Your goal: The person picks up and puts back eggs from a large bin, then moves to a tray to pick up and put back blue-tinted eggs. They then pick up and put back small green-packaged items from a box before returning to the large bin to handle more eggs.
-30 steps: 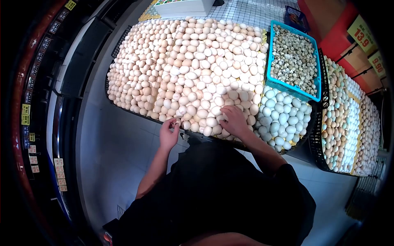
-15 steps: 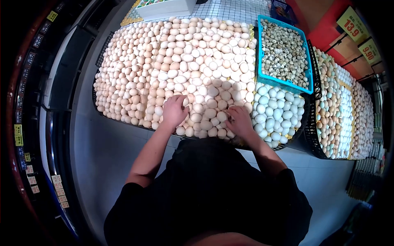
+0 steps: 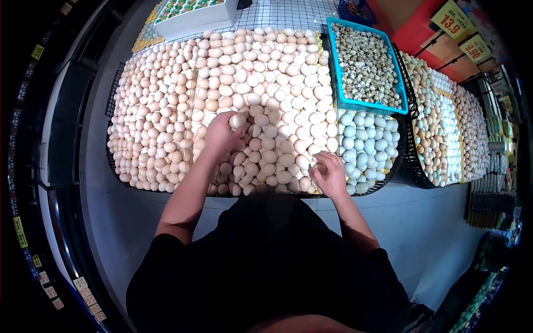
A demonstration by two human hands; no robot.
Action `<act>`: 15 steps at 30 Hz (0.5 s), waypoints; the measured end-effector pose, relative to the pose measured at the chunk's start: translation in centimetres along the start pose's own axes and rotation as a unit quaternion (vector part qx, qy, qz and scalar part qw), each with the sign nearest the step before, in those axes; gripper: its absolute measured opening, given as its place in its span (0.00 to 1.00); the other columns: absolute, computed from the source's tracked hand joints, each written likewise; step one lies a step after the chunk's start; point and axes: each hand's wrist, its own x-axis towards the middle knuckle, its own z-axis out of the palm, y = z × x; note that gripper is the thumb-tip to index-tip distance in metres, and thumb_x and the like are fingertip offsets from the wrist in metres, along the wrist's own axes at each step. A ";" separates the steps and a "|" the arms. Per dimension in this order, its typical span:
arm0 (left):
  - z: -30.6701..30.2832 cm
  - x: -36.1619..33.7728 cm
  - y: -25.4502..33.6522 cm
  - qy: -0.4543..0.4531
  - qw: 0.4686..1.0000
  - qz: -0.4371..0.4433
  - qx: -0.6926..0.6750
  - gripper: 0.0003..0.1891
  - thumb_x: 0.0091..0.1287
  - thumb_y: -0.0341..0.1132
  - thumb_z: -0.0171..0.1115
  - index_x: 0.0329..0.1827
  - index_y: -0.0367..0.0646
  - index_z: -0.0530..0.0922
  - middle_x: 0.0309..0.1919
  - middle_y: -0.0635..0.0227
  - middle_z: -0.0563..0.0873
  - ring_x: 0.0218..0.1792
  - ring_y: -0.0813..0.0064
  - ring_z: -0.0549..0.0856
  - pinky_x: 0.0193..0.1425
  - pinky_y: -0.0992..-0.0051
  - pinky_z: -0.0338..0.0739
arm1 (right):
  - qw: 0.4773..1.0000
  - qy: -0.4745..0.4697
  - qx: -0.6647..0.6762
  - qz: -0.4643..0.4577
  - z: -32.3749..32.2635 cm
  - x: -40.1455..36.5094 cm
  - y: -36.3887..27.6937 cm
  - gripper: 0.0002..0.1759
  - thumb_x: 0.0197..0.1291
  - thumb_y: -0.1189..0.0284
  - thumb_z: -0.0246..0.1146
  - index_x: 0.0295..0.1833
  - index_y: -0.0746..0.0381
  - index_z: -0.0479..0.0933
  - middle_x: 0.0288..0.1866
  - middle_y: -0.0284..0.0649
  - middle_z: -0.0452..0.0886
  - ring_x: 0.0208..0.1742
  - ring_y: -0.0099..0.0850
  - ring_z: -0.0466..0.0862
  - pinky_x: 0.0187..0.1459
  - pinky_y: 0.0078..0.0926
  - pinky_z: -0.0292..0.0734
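Pale brown and cream eggs (image 3: 266,66) lie packed together across a wide display. My left hand (image 3: 223,136) is over the middle of them, its fingers closed around a whitish egg (image 3: 237,121). Further right and nearer the front edge, my right hand (image 3: 328,173) rests at the eggs beside the pale green ones (image 3: 366,144). Its thumb and fingertips are curled with a gap between them, and I make out no egg held there.
A turquoise basket (image 3: 404,91) of speckled quail eggs stands at the back right. Behind the eggs is a white box (image 3: 197,19). Another egg display (image 3: 444,130) and price signs (image 3: 452,19) are on the right. A dark shelf unit (image 3: 69,133) runs along the left.
The view has shifted. My left hand has moved further back over the eggs and now holds an egg up. My right hand has moved right, towards the green eggs, and opened a little.
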 end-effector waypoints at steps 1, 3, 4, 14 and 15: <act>0.2 1.4 -1.1 0.029 0.999 0.035 0.014 0.24 0.69 0.41 0.79 0.66 0.41 0.88 0.56 0.52 0.94 0.58 0.48 0.92 0.65 0.55 0.88 | 1.000 0.008 -0.002 0.023 0.0 -0.5 -0.4 0.20 0.63 0.67 0.80 0.59 0.61 0.89 0.63 0.45 0.90 0.66 0.51 0.86 0.71 0.49 0.79; 0.5 3.9 -2.4 0.002 1.000 0.007 -0.015 0.25 0.68 0.41 0.80 0.65 0.40 0.88 0.54 0.52 0.95 0.56 0.48 0.93 0.63 0.56 0.88 | 0.998 0.027 -0.014 0.051 -0.4 -1.9 -1.6 0.20 0.63 0.67 0.80 0.59 0.61 0.89 0.63 0.46 0.90 0.66 0.52 0.86 0.71 0.49 0.79; 0.8 4.6 -3.1 -0.002 1.000 0.019 -0.023 0.25 0.68 0.41 0.80 0.65 0.40 0.88 0.54 0.52 0.95 0.56 0.48 0.93 0.63 0.56 0.88 | 0.997 0.032 -0.018 0.071 -0.7 -2.7 -2.3 0.20 0.63 0.67 0.80 0.58 0.62 0.89 0.62 0.46 0.91 0.65 0.52 0.87 0.70 0.49 0.79; 4.1 5.3 -2.5 -0.009 0.995 0.097 0.015 0.26 0.68 0.45 0.80 0.64 0.40 0.88 0.51 0.52 0.95 0.55 0.49 0.92 0.68 0.48 0.82 | 0.969 0.139 -0.043 0.200 -0.4 -13.2 -1.7 0.20 0.63 0.72 0.80 0.59 0.61 0.88 0.60 0.47 0.92 0.64 0.51 0.87 0.69 0.49 0.81; 3.9 5.3 -1.8 -0.010 0.995 0.101 0.014 0.26 0.68 0.45 0.80 0.64 0.40 0.88 0.51 0.52 0.95 0.55 0.49 0.92 0.68 0.48 0.82 | 0.968 0.143 -0.044 0.201 -0.8 -13.6 -1.5 0.20 0.63 0.72 0.80 0.59 0.61 0.88 0.60 0.47 0.92 0.64 0.51 0.87 0.69 0.49 0.81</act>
